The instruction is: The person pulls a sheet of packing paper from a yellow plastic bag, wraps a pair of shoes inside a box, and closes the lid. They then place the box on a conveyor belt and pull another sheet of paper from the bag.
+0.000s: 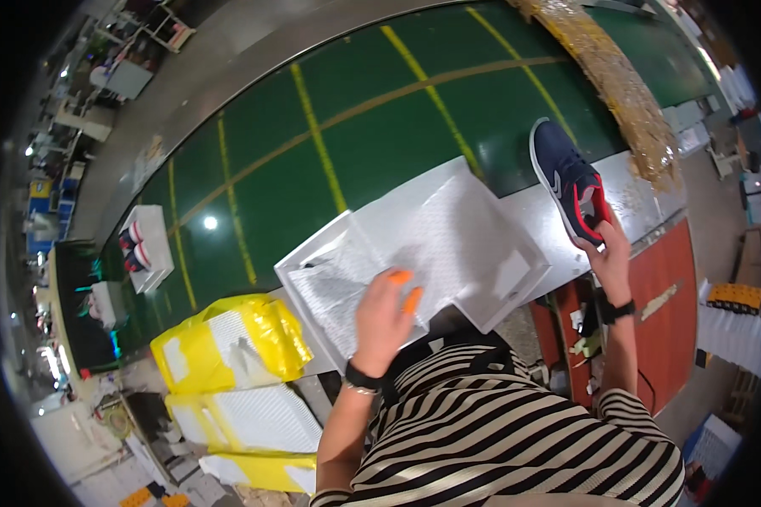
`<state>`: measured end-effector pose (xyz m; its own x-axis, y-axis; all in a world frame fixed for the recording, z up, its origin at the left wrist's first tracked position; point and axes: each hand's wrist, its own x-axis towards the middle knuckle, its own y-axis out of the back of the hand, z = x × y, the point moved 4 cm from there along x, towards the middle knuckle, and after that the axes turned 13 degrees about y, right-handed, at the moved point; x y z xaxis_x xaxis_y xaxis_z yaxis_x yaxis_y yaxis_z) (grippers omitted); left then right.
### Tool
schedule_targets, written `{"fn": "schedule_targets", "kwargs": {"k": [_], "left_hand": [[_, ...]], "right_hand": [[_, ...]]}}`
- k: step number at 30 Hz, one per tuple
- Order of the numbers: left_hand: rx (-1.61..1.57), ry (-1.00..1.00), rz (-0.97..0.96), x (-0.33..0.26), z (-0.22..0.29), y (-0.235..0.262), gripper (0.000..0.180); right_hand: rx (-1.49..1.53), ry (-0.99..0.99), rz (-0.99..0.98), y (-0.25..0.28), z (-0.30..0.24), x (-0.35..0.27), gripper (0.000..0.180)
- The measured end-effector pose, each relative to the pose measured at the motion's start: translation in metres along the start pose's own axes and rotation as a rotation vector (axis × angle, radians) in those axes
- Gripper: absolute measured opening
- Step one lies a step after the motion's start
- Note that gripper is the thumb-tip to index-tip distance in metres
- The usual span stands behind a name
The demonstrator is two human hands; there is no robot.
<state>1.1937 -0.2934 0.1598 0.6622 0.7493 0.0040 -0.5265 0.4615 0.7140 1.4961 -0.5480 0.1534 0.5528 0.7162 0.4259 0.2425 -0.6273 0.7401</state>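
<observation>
Navy shoe is held by the extended right hand, left hand over the box, fingers parted.

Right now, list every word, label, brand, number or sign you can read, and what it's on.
No legible words or numbers.
Navy shoe: pale side mark, a shape rather than readable text.
White paper: faint repeated pattern, too fine to read.
Open white box: any marks too small or blurred to read.
Orange packages, far right: dark marks, too small to read.
</observation>
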Motion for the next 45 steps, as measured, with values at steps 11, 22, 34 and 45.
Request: {"fn": "schedule_targets", "kwargs": {"k": [11, 22, 34, 45], "left_hand": [[0.406, -0.009, 0.007, -0.008, 0.006, 0.089, 0.025], [-0.161, 0.626, -0.138, 0.051, -0.21, -0.014, 0.056], [-0.94, 0.689, 0.191, -0.015, -0.215, 0.071, 0.036], [0.479, -0.137, -0.057, -0.009, -0.183, 0.064, 0.062]], "right_hand": [[0.958, -0.002, -0.455, -0.095, -0.186, 0.013, 0.056], [1.683, -1.524, -0.538, -0.267, -0.133, -0.136, 0.062], [0.57, 0.459, -0.67, -0.253, -0.265, -0.055, 0.02], [0.31, 0.688, -1.014, -0.27, -0.272, -0.1, 0.034]]}}
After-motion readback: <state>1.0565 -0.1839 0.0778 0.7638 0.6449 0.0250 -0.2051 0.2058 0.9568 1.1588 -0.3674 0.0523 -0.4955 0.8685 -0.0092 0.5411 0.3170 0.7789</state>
